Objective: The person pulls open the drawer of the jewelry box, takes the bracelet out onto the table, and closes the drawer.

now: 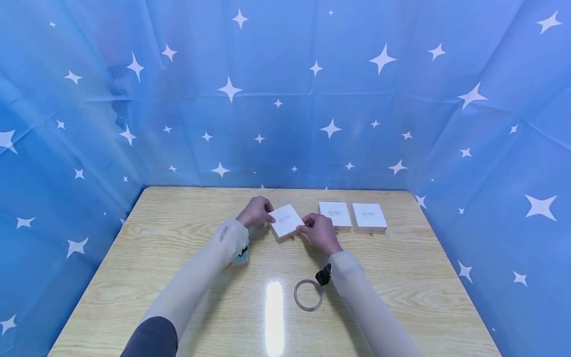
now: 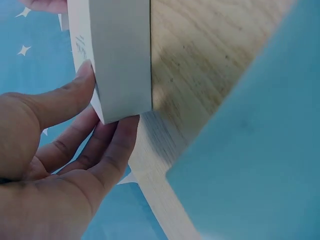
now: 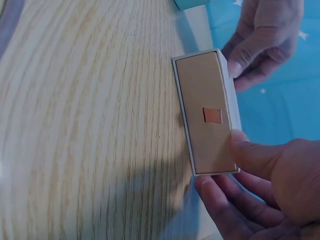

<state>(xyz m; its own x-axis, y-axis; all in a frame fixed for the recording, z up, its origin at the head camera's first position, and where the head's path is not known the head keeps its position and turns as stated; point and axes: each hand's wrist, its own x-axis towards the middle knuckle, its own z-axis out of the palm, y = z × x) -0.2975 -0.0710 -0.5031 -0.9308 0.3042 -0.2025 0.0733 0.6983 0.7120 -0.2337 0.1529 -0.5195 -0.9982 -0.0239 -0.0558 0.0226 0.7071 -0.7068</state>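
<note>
A small white box [image 1: 284,218] with faint lettering on its lid sits tilted at an angle between both hands. My left hand [image 1: 256,212] pinches its left corner, thumb on the lid and fingers underneath in the left wrist view. At the opposite corner, my right hand [image 1: 322,233] grips the box with thumb on top and fingers below. The right wrist view shows the box's tan end [image 3: 195,130], framed by the white sleeve, with a small orange-brown tab [image 3: 213,115]. Whether the box touches the table is hard to tell.
Two similar white boxes [image 1: 334,214] [image 1: 369,216] stand side by side at the back right. A greyish ring [image 1: 308,309] lies near my right wrist. Beneath my left wrist, a blue box [image 1: 241,259] shows partly. Starred blue cloth [image 1: 285,99] surrounds the wooden table [image 1: 178,223].
</note>
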